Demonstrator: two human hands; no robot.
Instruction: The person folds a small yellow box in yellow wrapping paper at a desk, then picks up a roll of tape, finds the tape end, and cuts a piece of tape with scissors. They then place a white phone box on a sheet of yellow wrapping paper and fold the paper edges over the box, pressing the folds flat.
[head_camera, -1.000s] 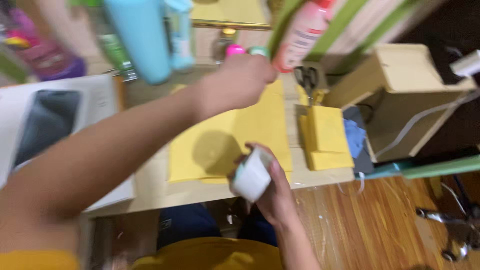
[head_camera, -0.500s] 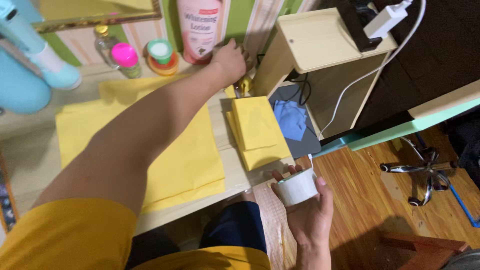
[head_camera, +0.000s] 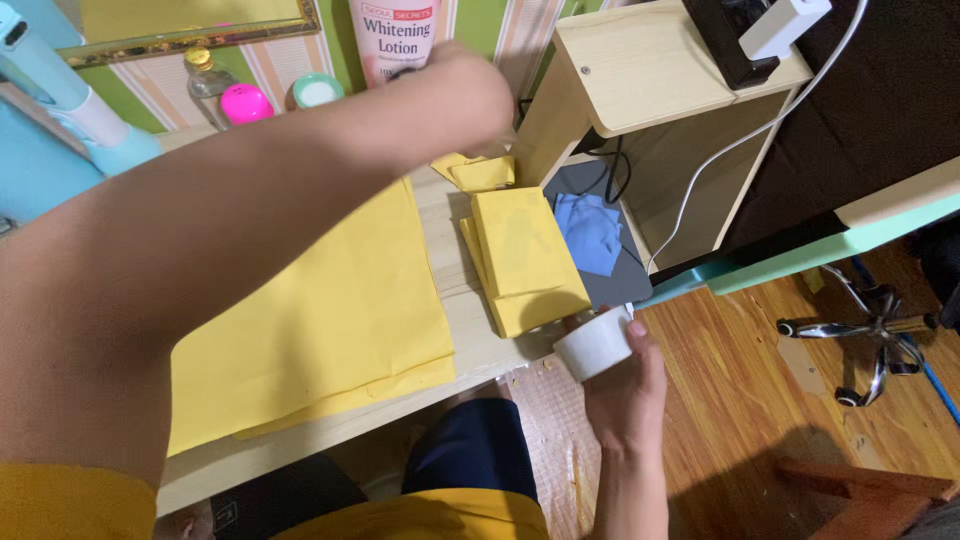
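Here, in the head view, the right hand (head_camera: 625, 385) holds a white roll of tape (head_camera: 594, 343) just off the near right corner of the desk (head_camera: 470, 330), above the wooden floor (head_camera: 760, 400). Its fingers are curled round the roll, the thumb lying against the roll's right side. The roll lies just beside the near end of a stack of small yellow envelopes (head_camera: 525, 260) on the desk.

The left hand (head_camera: 465, 95) is stretched across the desk toward its far edge, the forearm filling much of the picture. It is blurred and seen from the back, so whether its fingers are open or closed cannot be told. It hovers before a pink lotion bottle (head_camera: 397, 35) standing against the striped wall, and just above a small yellow folded piece (head_camera: 483, 173) lying at the far end of the envelope stack.

Large yellow envelopes (head_camera: 340, 310) lie spread on the desk beneath the forearm. A pink-capped bottle (head_camera: 245, 103) and a green-lidded jar (head_camera: 315, 92) stand at the far edge. To the right of the desk stands a wooden shelf unit (head_camera: 660, 70), with a blue cloth (head_camera: 590, 230) on a dark pad in its lower space and a white cable (head_camera: 720, 160) hanging down its front. An office chair base (head_camera: 870, 340) stands on the floor, well apart.
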